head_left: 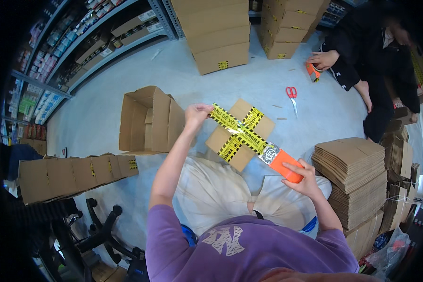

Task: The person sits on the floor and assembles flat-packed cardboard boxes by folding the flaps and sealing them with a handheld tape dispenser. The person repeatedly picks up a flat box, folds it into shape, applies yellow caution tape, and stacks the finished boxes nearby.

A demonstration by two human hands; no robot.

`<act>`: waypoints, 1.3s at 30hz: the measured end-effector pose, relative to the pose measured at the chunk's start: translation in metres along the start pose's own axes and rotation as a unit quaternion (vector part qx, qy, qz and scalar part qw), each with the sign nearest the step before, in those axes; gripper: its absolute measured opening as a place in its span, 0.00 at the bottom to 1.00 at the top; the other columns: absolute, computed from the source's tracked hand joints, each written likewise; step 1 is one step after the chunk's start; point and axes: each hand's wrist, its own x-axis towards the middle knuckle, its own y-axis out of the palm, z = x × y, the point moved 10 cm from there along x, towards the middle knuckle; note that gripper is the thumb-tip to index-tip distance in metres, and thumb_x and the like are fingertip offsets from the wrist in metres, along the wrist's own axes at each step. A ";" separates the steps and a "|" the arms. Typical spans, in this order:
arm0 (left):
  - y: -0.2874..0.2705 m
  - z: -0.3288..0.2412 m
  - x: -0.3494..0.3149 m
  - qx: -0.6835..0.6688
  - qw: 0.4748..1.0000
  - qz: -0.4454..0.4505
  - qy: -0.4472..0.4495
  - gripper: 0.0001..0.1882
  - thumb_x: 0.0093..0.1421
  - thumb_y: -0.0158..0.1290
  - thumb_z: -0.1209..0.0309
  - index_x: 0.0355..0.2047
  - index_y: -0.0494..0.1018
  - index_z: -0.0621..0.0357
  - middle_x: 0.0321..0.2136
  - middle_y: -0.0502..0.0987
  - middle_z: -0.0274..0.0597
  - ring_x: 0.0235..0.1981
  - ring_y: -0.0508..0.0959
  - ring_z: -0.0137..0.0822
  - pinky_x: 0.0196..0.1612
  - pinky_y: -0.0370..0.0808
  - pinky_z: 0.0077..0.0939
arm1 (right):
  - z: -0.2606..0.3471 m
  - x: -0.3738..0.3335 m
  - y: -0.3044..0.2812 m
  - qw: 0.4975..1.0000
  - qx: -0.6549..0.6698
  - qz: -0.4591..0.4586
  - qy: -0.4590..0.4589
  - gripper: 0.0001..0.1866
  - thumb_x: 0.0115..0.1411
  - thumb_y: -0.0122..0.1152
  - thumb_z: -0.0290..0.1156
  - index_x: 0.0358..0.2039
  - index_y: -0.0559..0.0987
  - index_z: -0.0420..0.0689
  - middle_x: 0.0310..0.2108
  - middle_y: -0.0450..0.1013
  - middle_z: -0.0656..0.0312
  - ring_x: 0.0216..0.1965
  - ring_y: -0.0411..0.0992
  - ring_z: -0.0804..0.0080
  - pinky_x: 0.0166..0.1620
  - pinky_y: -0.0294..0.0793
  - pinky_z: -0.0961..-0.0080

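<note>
Left hand (199,114): pinching end of yellow-and-black plastic tape (229,121)
Right hand (305,177): gripping orange plastic tape dispenser (286,167)
Tape: runs diagonally over brown cardboard box (221,138), crossing another strip
Box: on pale floor (258,84), before person's legs (207,188)
Nearby: red-handled scissors (292,99), farther right
</note>
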 end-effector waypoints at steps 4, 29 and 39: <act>0.010 0.043 0.020 0.042 0.999 -0.011 0.004 0.08 0.53 0.62 0.70 0.26 0.81 0.65 0.24 0.81 0.40 0.25 0.79 0.27 0.33 0.76 0.22 | -0.037 0.000 0.024 0.997 -0.022 0.036 0.064 0.32 0.37 0.74 0.29 0.48 0.80 0.56 0.26 0.66 0.60 0.26 0.67 0.66 0.32 0.70 0.72; 0.195 -0.016 -0.118 0.470 0.815 0.050 0.336 0.54 0.42 0.59 0.71 0.68 0.45 0.38 0.68 0.42 0.58 0.68 0.40 0.62 0.64 0.37 0.69 | -0.082 0.050 0.077 0.939 -0.080 0.255 0.217 0.16 0.41 0.66 0.41 0.33 0.85 0.53 0.21 0.77 0.53 0.27 0.78 0.66 0.32 0.74 0.69; 0.056 -0.289 -0.298 -0.158 0.870 0.163 0.438 0.06 0.59 0.52 0.75 0.37 0.75 0.60 0.29 0.74 0.36 0.27 0.73 0.33 0.34 0.70 0.28 | -0.217 -0.004 0.065 0.919 -0.341 -0.098 0.171 0.41 0.45 0.67 0.31 0.61 0.64 0.53 0.54 0.66 0.46 0.55 0.66 0.49 0.56 0.63 0.55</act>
